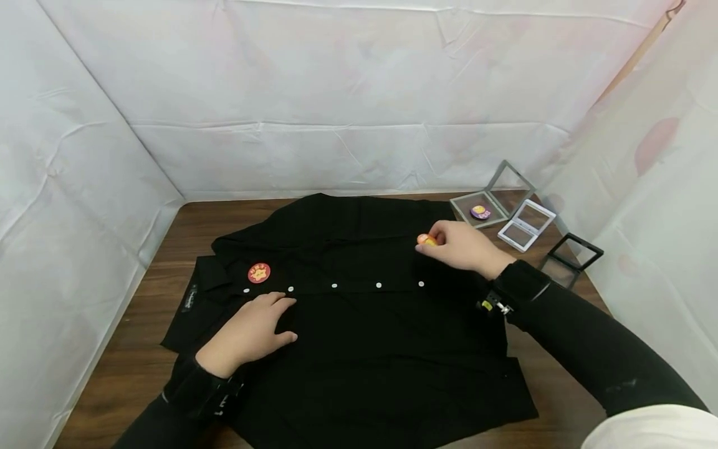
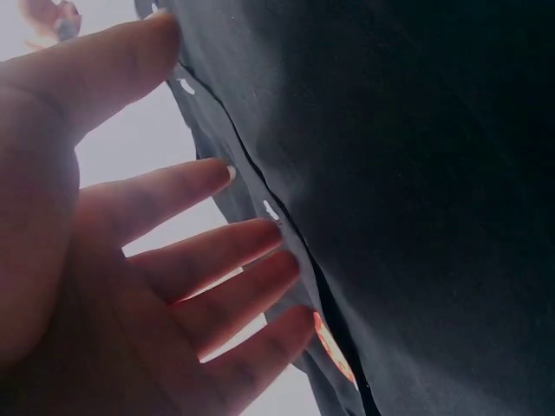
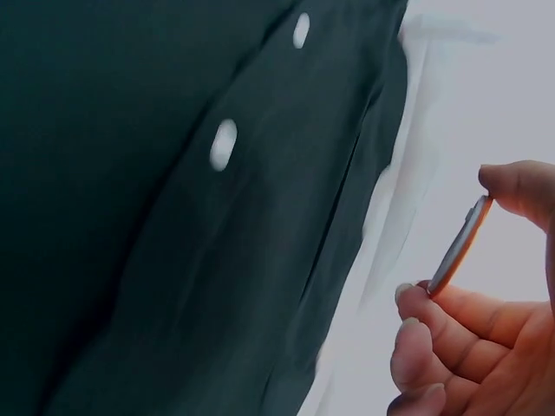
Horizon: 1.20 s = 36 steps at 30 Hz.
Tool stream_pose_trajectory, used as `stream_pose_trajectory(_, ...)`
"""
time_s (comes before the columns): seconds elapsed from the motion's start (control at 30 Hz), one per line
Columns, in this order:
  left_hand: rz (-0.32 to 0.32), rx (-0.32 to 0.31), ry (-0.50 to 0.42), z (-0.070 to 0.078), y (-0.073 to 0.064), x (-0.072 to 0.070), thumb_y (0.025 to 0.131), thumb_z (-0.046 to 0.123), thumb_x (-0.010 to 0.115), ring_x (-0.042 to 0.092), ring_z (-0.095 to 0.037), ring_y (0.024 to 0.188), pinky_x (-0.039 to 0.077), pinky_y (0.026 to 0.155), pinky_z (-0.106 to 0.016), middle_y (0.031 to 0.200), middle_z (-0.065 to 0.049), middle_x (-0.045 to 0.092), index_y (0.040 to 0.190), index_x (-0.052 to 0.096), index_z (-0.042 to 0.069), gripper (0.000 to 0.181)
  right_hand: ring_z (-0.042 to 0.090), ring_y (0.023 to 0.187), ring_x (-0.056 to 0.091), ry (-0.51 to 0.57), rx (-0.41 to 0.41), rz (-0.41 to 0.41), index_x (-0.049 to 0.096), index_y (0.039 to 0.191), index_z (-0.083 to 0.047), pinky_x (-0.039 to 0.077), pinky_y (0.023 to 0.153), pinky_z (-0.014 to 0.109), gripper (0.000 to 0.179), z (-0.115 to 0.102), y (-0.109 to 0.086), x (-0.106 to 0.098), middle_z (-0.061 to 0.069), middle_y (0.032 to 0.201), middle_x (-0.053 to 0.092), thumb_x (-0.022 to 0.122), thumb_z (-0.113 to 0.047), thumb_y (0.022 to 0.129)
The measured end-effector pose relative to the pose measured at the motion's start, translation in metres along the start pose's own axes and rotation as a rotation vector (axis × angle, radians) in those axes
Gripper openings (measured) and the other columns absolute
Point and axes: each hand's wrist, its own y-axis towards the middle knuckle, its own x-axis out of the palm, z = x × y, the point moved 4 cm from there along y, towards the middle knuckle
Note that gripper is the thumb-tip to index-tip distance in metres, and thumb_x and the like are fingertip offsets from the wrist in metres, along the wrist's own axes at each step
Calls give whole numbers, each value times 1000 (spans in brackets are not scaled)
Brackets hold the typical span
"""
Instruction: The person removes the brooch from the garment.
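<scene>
- No word can be read with certainty.
- White lettering, too small to read, is printed on the collar label (image 1: 189, 298) of the black shirt (image 1: 348, 324).
- A yellow star and illegible characters are borne by the red round badge (image 1: 259, 272).
- Lettering on the purple badge (image 1: 480, 212) is blurred.

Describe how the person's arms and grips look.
Black sleeves cover both arms, black straps the wrists. The right strap carries a small yellow-and-silver fitting; the left strap shows white markings. White fabric shows high on the right arm. Left grip and right grip wear no gloves.
</scene>
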Motion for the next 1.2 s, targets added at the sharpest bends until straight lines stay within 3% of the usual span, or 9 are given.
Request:
stream_pose_trajectory(0.23, -60, -35, -10, 2, -5, 3, 84, 33, 87, 49, -47, 133, 42, 106, -64, 149, -26, 48, 143, 59, 4, 71, 31, 80, 56, -98, 192, 76, 61, 112, -1, 41, 71, 44, 59, 61, 4, -31, 16, 98, 61, 57, -58, 100)
stream_pose_trajectory(0.43, -62, -40, 0, 3, -8, 9, 80, 31, 90, 46, -47, 136, 41, 107, -64, 152, -26, 46, 143, 59, 4, 75, 32, 68, 49, -169, 310, 134, 54, 99, -2, 35, 61, 46, 60, 109, -1, -53, 16, 82, 54, 51, -62, 101)
stream_pose_trajectory(0.63, -42, -39, 7, 3, -8, 12, 79, 31, 92, 46, -46, 137, 42, 107, -65, 152, -25, 47, 142, 59, 5, 76, 29, 61, 46, -194, 465, 161, 47, 75, -7, 32, 51, 40, 55, 149, -10, -64, 12, 68, 49, 45, -56, 100)
stream_pose_trajectory(0.7, -38, -36, 4, 3, -8, 12, 78, 31, 92, 47, -46, 136, 42, 106, -65, 151, -25, 47, 142, 60, 5, 76, 31, 63, 49, -185, 503, 140, 51, 73, -8, 36, 52, 42, 57, 158, -13, -65, 13, 67, 52, 43, -58, 100)
stream_pose_trajectory(0.83, -33, -30, -3, 4, -8, 12, 78, 31, 92, 47, -46, 136, 42, 107, -64, 151, -25, 47, 141, 60, 5, 76, 40, 74, 58, -179, 536, 112, 64, 84, 0, 44, 61, 48, 63, 168, -18, -65, 21, 78, 62, 42, -56, 102)
stream_pose_trajectory(0.97, -28, -23, -5, 5, -6, 12, 78, 32, 92, 47, -44, 137, 42, 108, -62, 152, -24, 47, 142, 60, 5, 76, 45, 80, 61, -202, 574, 95, 68, 95, 7, 49, 63, 50, 63, 174, -24, -68, 28, 87, 65, 45, -50, 101)
stream_pose_trajectory(1.2, -10, -5, 19, 5, -7, 12, 77, 34, 93, 48, -43, 136, 44, 108, -59, 150, -23, 49, 140, 61, 5, 77, 43, 79, 61, -207, 634, 24, 67, 96, 9, 50, 62, 48, 59, 187, -23, -61, 29, 88, 64, 47, -47, 99)
